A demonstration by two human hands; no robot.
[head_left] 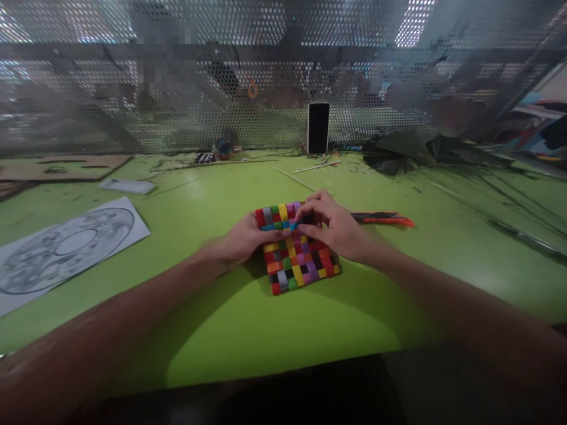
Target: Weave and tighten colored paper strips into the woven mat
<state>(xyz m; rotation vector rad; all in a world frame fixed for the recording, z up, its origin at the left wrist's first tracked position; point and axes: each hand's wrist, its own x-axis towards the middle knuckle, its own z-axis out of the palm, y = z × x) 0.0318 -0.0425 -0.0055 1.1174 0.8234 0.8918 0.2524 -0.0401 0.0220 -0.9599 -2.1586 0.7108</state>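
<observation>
Woven mat point(297, 260) (multicoloured checks), flat on green table point(221, 307); hands pinching top edge

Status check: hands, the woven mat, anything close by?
Left hand and right hand both pinching woven mat, flat on green table. Orange-handled tool just behind right hand.

Both my hands on a woven mat at frame centre.

My left hand point(243, 239) holds the mat point(296, 254) at its left edge; my right hand point(334, 227) pinches a strip at its top. A cutter point(383, 219) lies just right, a printed sheet point(62, 248) at left.
</observation>
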